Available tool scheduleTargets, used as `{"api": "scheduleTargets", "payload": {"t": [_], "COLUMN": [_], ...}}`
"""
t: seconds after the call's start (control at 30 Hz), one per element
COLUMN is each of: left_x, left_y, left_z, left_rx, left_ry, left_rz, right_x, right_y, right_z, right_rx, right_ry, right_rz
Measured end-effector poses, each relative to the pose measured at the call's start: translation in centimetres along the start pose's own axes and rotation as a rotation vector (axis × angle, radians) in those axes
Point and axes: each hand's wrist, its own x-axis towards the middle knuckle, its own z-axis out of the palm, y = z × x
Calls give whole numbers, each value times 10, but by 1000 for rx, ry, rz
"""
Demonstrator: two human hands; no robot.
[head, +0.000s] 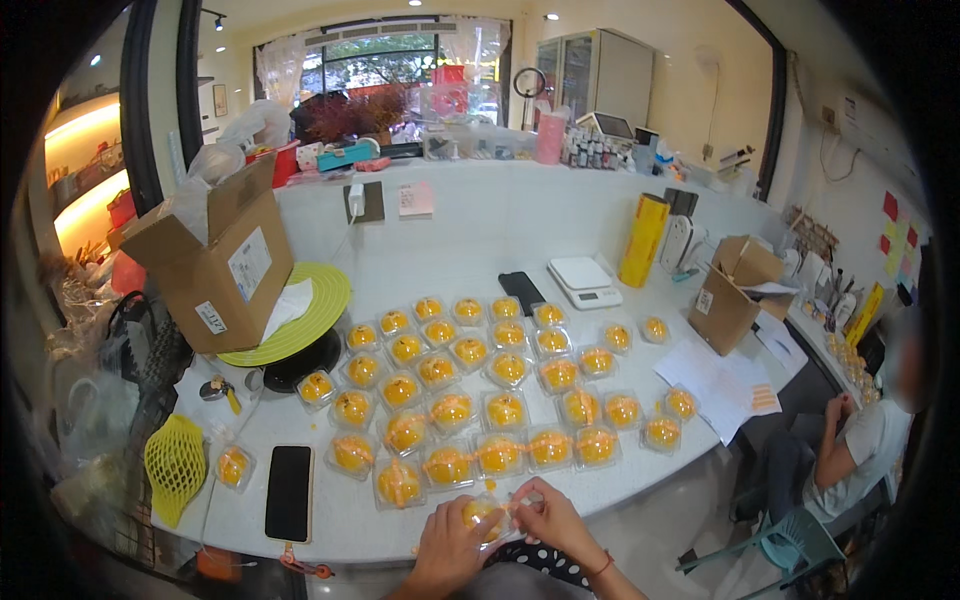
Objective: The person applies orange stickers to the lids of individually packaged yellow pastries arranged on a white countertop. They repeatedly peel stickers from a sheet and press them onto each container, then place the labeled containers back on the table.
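Note:
At the front edge of the table, my left hand (451, 534) grips a small clear plastic box (480, 513) with a round, golden-yellow pastry inside. The fingers of my right hand (551, 517) are pinched at the box's right side, on what looks like the end of an orange paper strip (507, 507). Just beyond my hands, a row of similar boxed pastries (499, 452) carries orange strips over the lids. Farther back, several boxes (406, 347) show no strip. My fingers partly cover the held box.
A black-screened phone (289, 493) and a yellow foam net (175, 470) lie left. Behind stand a cardboard box (251, 259) on a green turntable (330, 300), a digital scale (585, 282) and a yellow film roll (644, 240). Papers (712, 382) lie right; a person (855, 457) sits beyond.

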Motion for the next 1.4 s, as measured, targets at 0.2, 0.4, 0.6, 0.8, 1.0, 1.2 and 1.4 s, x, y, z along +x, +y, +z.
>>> {"api": "scheduleTargets", "payload": {"t": [0.2, 0.4, 0.6, 0.8, 1.0, 1.2, 1.4], "left_x": [-2, -9, -6, -9, -11, 2, 5], "left_y": [-8, 1, 5, -6, -5, 12, 21], "left_z": [14, 3, 2, 18, 17, 13, 13], "left_rx": [-33, -72, -69, -26, -72, -103, -76], "left_ry": [-5, 146, 161, 150, 159, 258, 372], "left_rz": [-6, 7, 31, 36, 27, 48, 95], "right_x": [-20, -14, -35, -22, -35, -58, -46], "right_y": [-10, -14, -27, -2, -10, -37, -18], "right_z": [8, 14, 11, 13, 5, 13, 7], "right_rx": [-117, -472, -579, -634, -437, -284, 99], "right_ry": [46, 279, 395, 371, 491, 432, 384], "right_rz": [-88, -363, -547, -555, -564, -448, -369]}}
